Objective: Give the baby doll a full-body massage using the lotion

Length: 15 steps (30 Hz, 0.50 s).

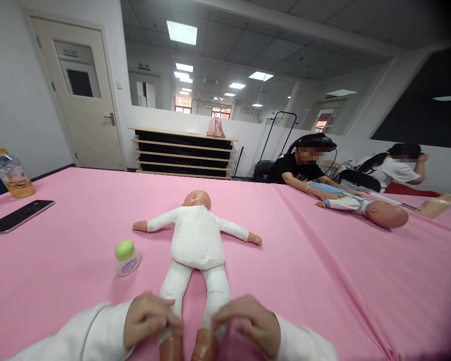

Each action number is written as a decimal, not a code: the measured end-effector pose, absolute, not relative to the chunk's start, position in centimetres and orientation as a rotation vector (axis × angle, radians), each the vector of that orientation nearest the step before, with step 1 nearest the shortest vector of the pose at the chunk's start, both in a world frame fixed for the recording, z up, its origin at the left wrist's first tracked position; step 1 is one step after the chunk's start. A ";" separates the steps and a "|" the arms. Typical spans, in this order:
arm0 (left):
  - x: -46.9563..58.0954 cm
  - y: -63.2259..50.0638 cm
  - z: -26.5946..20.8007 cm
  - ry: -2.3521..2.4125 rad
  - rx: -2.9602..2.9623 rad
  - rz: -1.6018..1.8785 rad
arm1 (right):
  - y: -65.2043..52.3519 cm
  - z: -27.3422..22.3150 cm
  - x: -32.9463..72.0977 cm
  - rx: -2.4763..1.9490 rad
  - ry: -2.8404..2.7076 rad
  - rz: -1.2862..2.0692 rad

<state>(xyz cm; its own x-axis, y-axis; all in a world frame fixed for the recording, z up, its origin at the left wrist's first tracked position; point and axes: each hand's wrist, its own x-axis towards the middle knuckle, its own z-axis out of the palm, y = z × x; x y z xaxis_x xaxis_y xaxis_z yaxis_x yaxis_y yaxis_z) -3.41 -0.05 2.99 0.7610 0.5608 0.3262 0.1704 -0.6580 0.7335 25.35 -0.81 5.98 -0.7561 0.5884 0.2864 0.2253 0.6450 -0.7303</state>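
Observation:
A baby doll (197,238) with a white cloth body lies on its back, arms spread and its brown feet toward me. My left hand (150,318) is over the lower leg on the left, its fingertips at the shin. Above the other lower leg, my right hand (250,321) reaches in from the right, thumb apart from its bent fingers. Both hands look loosely open and slightly blurred; neither wraps round a leg. Left of the doll stands a small jar with a green lid (127,258).
Pink cloth (285,281) covers the table, with folds on the right. A phone (20,215) and a bottle of amber liquid (13,173) are at the left. Across the table, a person (296,168) handles another doll (361,204) near a beige bottle (434,205). Another person (396,170) sits farther right.

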 end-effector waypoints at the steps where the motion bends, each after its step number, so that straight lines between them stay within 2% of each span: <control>1: -2.9 0.8 3.0 0.601 2.217 0.726 | 0.2 5.7 24.8 -0.707 -2.242 0.948; 5: -1.3 3.0 1.7 0.943 2.460 0.827 | 3.5 3.6 22.3 -0.867 -2.204 0.749; 10: -1.8 0.7 -0.4 0.880 2.763 0.751 | 1.7 2.8 22.3 -0.854 -2.638 0.409; 13: -2.5 -1.5 -0.9 0.765 2.790 0.698 | -0.9 2.9 23.3 -0.810 -2.698 0.403; 15: -2.7 -2.3 -0.9 0.589 2.732 0.613 | -2.2 3.2 23.9 -0.625 -2.699 0.549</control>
<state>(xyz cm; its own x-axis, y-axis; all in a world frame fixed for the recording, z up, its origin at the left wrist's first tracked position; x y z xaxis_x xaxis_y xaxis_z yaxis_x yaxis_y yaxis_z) -2.69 -2.26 -0.86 0.8268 0.4448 0.3442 0.3264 -0.8779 0.3504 23.86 -2.22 3.23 -0.8544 0.4734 0.2145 0.3520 0.8308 -0.4312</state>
